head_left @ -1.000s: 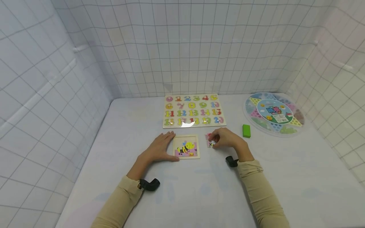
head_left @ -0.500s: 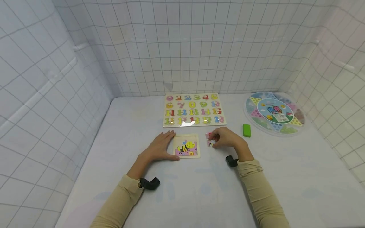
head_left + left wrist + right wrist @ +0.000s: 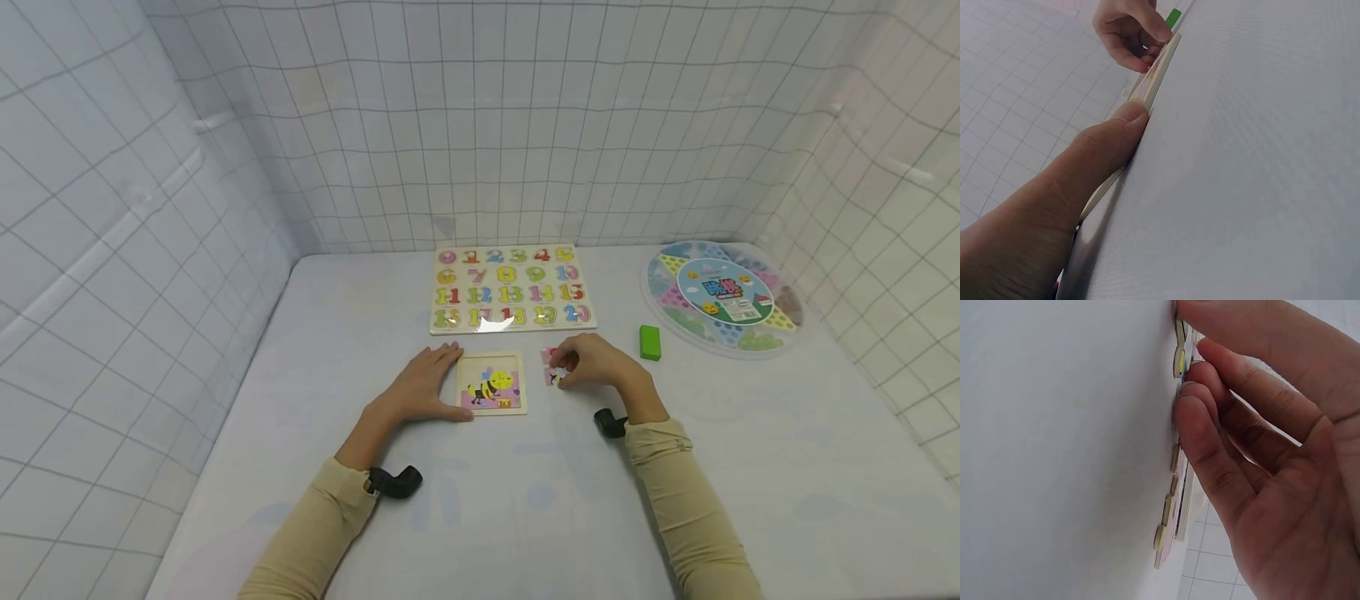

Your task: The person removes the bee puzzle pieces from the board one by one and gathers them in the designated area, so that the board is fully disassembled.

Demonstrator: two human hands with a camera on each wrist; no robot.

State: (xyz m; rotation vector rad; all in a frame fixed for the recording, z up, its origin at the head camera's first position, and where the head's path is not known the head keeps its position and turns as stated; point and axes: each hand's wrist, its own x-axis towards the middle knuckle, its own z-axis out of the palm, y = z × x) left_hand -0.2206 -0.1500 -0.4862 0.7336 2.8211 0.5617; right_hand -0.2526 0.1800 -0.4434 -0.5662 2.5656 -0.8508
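Observation:
My left hand (image 3: 416, 390) holds the left side of a small wooden bee puzzle tray (image 3: 523, 383), fingers at its top left corner and thumb along its lower edge. Inside the tray, bee picture pieces (image 3: 500, 382) fill the lower part, and bare wood shows along the top. Just right of the tray, my right hand (image 3: 596, 362) pinches a jigsaw piece (image 3: 552, 377) with thumb and fingertips, close to the tabletop. A pink jigsaw piece (image 3: 547, 356) lies beside it, partly covered by the fingers. The right wrist view shows the pinched piece's yellow edge below the thumb.
Behind the tray lies a number puzzle board (image 3: 513, 289) with shiny wrap. A green block (image 3: 649, 342) sits right of my right hand. Farther right is a round board game (image 3: 723, 292) in a clear case. Grid-patterned cloth walls (image 3: 510, 125) enclose the table.
Both hands keep nearly the same place and hold. The scene shifts very slightly in the head view; the piece under my right fingers shows a little differently.

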